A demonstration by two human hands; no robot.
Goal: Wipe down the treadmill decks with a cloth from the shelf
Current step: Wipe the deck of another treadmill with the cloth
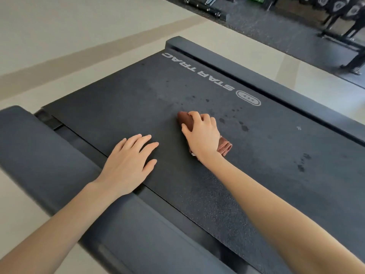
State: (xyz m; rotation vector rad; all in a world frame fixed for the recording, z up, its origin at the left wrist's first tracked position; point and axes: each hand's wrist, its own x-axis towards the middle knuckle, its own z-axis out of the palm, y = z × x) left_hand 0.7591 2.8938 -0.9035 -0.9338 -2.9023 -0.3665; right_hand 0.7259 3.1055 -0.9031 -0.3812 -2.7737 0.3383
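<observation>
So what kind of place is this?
Probably a gym: a black Star Trac treadmill belt, speckled black rubber flooring, and what looks like a dumbbell rack behind. The right hand grips a brown folded cloth on the belt.

Bare belt (122, 99) beyond left hand (128, 161)

The left grip (128, 163) is a bare hand with slim fingers and short, plain nails. The right grip (203, 135) is a bare hand too. The left forearm (59, 224) and right forearm (276, 204) are bare and smooth, right to the picture's edge.
</observation>
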